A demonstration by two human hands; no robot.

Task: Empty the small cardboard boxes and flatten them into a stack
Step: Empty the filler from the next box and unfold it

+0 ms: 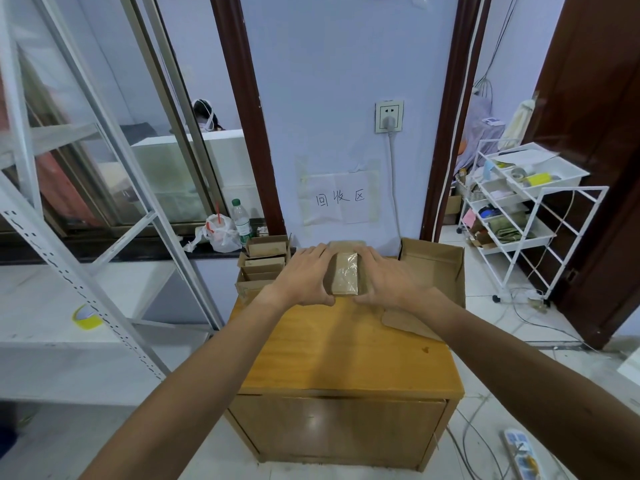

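Two bare arms reach forward over a wooden cabinet (pixel 346 344), the biggest thing close by, which stands against a pale wall (pixel 332 81). Left of it is a white metal rack (pixel 86 237) with a roll of yellow tape (pixel 87 317) on its shelf. To the right, near the doorway, stands a white wire cart (pixel 530 216) full of small items. At the cabinet's far right corner sits a large open carton (pixel 436 265), flaps up; one rounded flap (pixel 405 323) lies flat on the wooden top. At the far left corner is a cluster of open small boxes (pixel 265 263), packed close together. A paper sign (pixel 341 199) with handwritten characters is taped to the wall, below a socket (pixel 389 116) with a plug and cord. On the dark sill to the left stand a plastic bag (pixel 221 232) and a water bottle (pixel 241 221).

Between the hands, at the back middle of the cabinet top, is one small closed box (pixel 344 273) with shiny clear tape along its top. The left hand (pixel 306 278) is pressed against its left side, fingers laid flat along it and thumb at the near corner. The right hand (pixel 384 280) mirrors it on the right side, so the box is clasped between the two palms.
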